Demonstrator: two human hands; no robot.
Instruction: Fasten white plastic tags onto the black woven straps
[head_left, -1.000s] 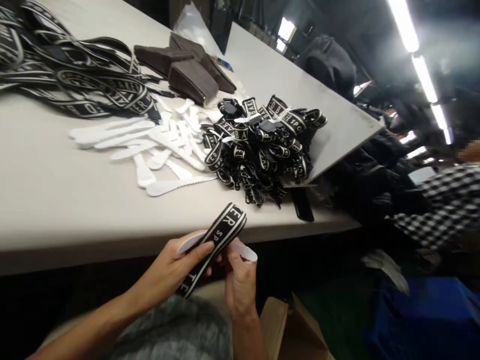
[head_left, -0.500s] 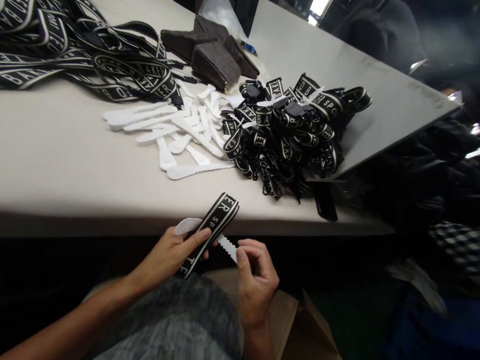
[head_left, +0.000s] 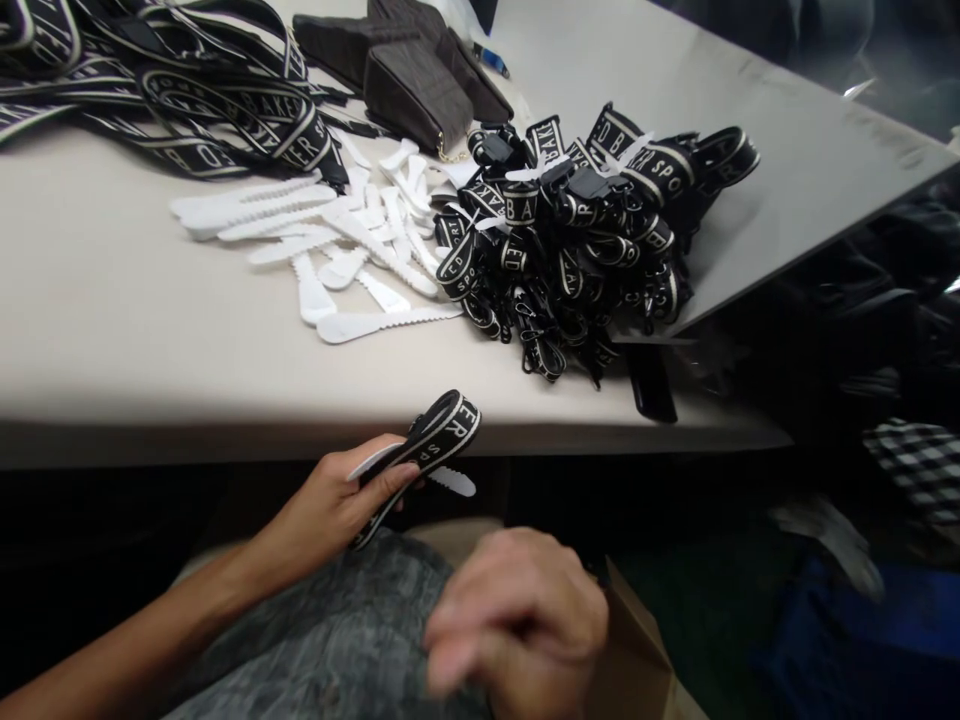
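Observation:
My left hand (head_left: 352,495) is closed around a folded black strap (head_left: 442,435) with white lettering and pale edge stripes. A white plastic strip (head_left: 454,481) with a serrated edge crosses the folded strap, its rounded end poking out on the right and its broad end showing near my knuckles. My right hand (head_left: 525,620) is apart from the strap, lower and nearer to me, blurred by motion. Its fingers look curled in against the thumb; whether anything is between them is hidden. Both hands are above my lap, in front of the table's edge.
On the table (head_left: 150,340) lie loose white serrated strips (head_left: 382,225), a heap of bundled straps (head_left: 570,240), long loose straps (head_left: 225,100) and dark brown pouches (head_left: 416,80). A black phone-like object (head_left: 651,383) lies at the table edge. Below stands a cardboard box (head_left: 630,640).
My right hand has let go of the white strip's end and moved down towards me. My left hand keeps the strap and strip, the fold now turned to show its loop.

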